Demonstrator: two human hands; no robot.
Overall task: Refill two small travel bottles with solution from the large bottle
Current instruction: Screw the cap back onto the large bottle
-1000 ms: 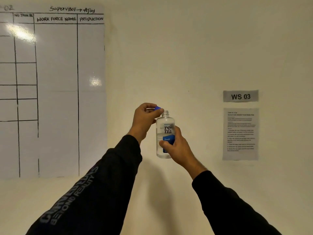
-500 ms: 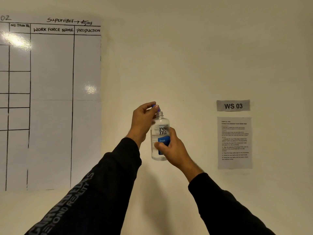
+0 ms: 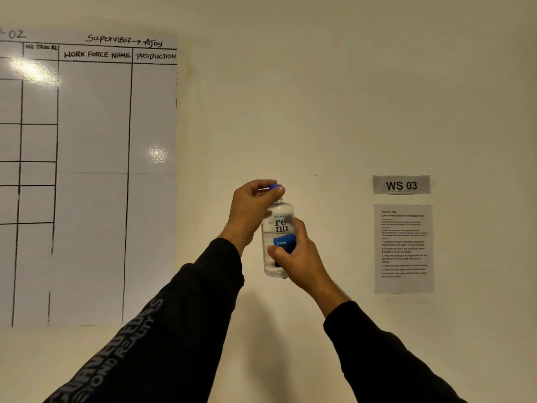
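1. Head-camera view: a clear plastic large bottle (image 3: 277, 228) with a white and blue "renu fresh" label is held upright in mid-air, in front of a cream-coloured wall (image 3: 305, 97), roughly at the centre of the picture.
2. A small blue screw cap (image 3: 275, 187) is seen at the top of the bottle, directly over its neck; whether it is seated on the thread or only held against it cannot be told.
3. The cap is pinched by the fingers of the left hand (image 3: 251, 212), which is curled over the top of the bottle from the left.
4. The lower body of the bottle is gripped by the right hand (image 3: 299, 257), with the thumb laid across the blue part of the label and the fingers wrapped behind.
5. Both forearms are covered by black sleeves; grey lettering is printed along the left sleeve (image 3: 151, 344), while the right sleeve (image 3: 386, 359) is plain.
6. A glossy whiteboard (image 3: 93, 175) ruled with black lines is mounted on the wall to the left, with the handwritten headings "WORK FORCE NAME" and "PRODUCTION".
7. A grey sign reading "WS 03" (image 3: 401, 185) is fixed to the wall on the right, and a printed instruction sheet (image 3: 404, 248) is posted just below it.
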